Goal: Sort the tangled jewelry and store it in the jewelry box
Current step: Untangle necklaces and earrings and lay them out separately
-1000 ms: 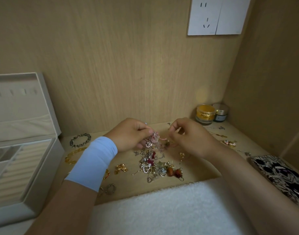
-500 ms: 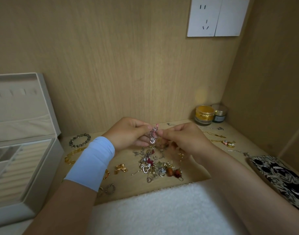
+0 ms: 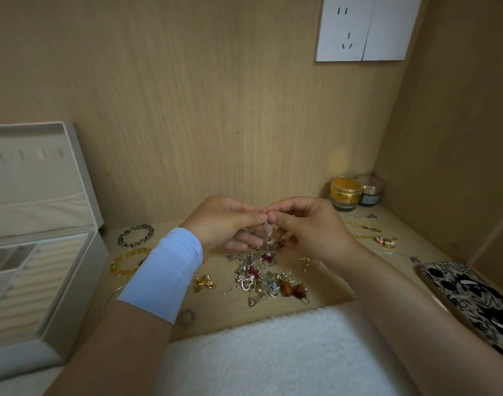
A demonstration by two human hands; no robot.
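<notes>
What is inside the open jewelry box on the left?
The jewelry box shows pale ribbed cushion rows and small divided compartments, apparently without jewelry; its near wall hides part of the interior.

no legible text, dark jar (image 3: pixel 369 193) label too small to read

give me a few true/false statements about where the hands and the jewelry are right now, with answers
1. Both hands pinch one small dangling piece together. True: the left hand and the right hand meet on the dangling piece, above the tangled pile.
2. The jewelry box is shut. False: the jewelry box stands open at the left, lid up.
3. The dark bead bracelet lies inside the box. False: the dark bead bracelet lies on the shelf, beside the amber bracelet.
4. A gold-lidded jar stands in the far right corner. True: the gold-lidded jar stands beside a smaller dark jar.
</notes>
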